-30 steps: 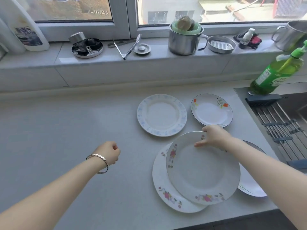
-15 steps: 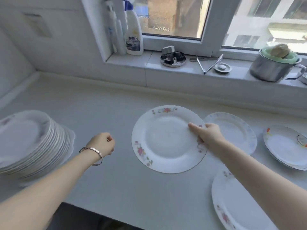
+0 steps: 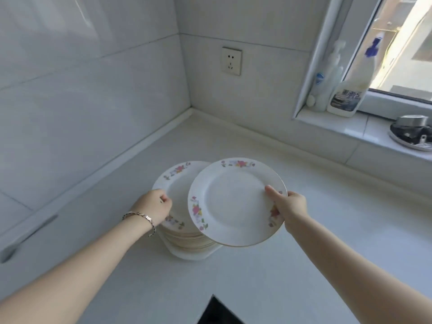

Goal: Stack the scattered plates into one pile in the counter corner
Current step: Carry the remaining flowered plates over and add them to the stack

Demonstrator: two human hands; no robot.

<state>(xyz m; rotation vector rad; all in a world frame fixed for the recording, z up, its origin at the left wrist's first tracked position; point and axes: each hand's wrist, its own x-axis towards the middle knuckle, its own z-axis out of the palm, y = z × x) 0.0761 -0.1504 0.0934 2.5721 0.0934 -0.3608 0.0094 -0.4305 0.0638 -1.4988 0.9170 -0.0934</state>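
Just left of the carried plate, left hand overhangs the pile.

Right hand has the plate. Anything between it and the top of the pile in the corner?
Only the left hand: curled, it overlaps the left rim of the pile; whether it touches is unclear. The plate, pinched at its right rim by the right hand, overlaps the pile's right side, nothing else visible between them.

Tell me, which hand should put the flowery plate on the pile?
The right hand: it grips the plate by its rim, partly above the pile. The left hand holds nothing, fingers curled at the pile's near edge.
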